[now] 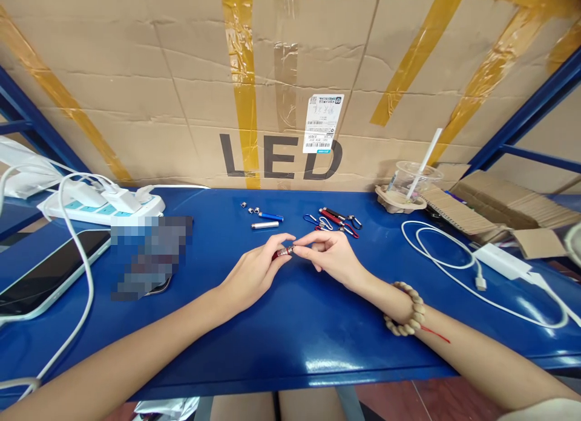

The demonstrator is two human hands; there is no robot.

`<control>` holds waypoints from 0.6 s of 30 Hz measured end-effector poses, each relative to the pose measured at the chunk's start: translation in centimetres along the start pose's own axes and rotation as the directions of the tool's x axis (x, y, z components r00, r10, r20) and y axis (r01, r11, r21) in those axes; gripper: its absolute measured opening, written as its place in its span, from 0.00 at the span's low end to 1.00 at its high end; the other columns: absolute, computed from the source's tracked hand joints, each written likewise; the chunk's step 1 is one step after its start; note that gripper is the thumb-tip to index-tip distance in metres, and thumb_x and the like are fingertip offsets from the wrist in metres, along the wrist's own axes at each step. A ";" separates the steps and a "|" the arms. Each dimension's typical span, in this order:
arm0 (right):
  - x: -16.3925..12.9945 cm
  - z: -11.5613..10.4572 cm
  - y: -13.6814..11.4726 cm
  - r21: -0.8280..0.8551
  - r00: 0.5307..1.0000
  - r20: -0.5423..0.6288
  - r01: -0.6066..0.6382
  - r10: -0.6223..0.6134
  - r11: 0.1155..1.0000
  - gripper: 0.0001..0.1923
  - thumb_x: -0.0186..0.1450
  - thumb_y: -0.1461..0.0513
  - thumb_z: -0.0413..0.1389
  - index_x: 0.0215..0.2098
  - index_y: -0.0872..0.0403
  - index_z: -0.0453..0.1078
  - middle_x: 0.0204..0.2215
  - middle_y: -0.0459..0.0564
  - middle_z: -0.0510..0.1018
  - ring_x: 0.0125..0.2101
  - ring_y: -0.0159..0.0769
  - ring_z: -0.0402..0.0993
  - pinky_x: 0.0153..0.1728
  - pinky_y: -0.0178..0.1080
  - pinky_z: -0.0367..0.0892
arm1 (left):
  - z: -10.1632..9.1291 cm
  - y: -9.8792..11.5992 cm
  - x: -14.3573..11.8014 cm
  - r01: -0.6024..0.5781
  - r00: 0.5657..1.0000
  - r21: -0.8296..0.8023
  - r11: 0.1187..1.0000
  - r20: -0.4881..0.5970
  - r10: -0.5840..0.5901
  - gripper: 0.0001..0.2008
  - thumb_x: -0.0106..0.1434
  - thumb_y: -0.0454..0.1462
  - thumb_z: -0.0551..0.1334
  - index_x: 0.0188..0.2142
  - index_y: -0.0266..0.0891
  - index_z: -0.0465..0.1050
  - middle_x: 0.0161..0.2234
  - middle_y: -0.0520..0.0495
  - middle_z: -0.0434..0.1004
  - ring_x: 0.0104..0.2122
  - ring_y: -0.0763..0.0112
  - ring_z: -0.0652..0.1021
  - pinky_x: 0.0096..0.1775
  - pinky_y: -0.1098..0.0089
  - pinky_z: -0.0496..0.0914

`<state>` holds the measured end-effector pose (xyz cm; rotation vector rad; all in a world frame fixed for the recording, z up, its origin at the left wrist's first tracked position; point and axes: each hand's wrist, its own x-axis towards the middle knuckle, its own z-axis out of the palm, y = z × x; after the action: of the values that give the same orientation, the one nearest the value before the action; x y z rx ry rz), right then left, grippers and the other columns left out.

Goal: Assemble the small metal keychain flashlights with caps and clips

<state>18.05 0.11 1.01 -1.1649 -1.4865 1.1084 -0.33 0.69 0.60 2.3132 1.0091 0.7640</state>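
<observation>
both hands (290, 259) pinch one small red flashlight (282, 252).

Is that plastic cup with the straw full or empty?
Nearly empty, as far as shows. The clear plastic cup stands upright in a paper holder at the back of the blue table, see-through with no drink visible, and its straw leans.

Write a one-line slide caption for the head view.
Both hands meet over a blue table: left hand holds a small red flashlight, right hand pinches its tip.
</observation>
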 end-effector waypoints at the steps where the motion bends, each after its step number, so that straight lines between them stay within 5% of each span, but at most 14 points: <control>1: 0.1 0.0 0.0 0.011 1.000 0.013 -0.016 0.016 1.000 0.16 0.50 0.53 0.64 0.28 0.57 0.76 0.08 0.39 0.66 0.10 0.22 0.56 0.14 0.30 0.51 | 0.0 0.0 0.0 0.001 1.000 -0.001 1.000 0.002 -0.001 0.14 0.67 0.38 0.48 0.52 0.43 0.59 0.37 0.50 0.77 0.38 0.69 0.78 0.41 0.70 0.70; 10: 0.0 0.0 0.2 -0.004 0.993 0.090 -0.073 0.073 0.997 0.16 0.48 0.52 0.65 0.24 0.57 0.74 0.11 0.40 0.68 0.11 0.20 0.55 0.14 0.30 0.51 | 0.1 -0.3 -0.2 -0.120 0.993 0.016 0.993 0.020 0.119 0.15 0.68 0.37 0.48 0.53 0.41 0.63 0.47 0.47 0.74 0.45 0.70 0.75 0.48 0.70 0.69; 18: -0.4 0.2 0.5 -0.123 0.988 0.065 0.147 -0.140 0.981 0.13 0.54 0.53 0.62 0.25 0.56 0.75 0.30 0.50 0.76 0.13 0.21 0.63 0.12 0.30 0.61 | 0.3 -0.6 0.0 -0.125 0.992 0.051 0.991 -0.020 0.127 0.14 0.69 0.37 0.48 0.49 0.39 0.67 0.41 0.46 0.75 0.41 0.69 0.76 0.45 0.70 0.70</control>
<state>17.97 -0.19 0.48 -1.1013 -1.6787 0.9667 -0.46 0.96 0.00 2.4350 0.9083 0.8255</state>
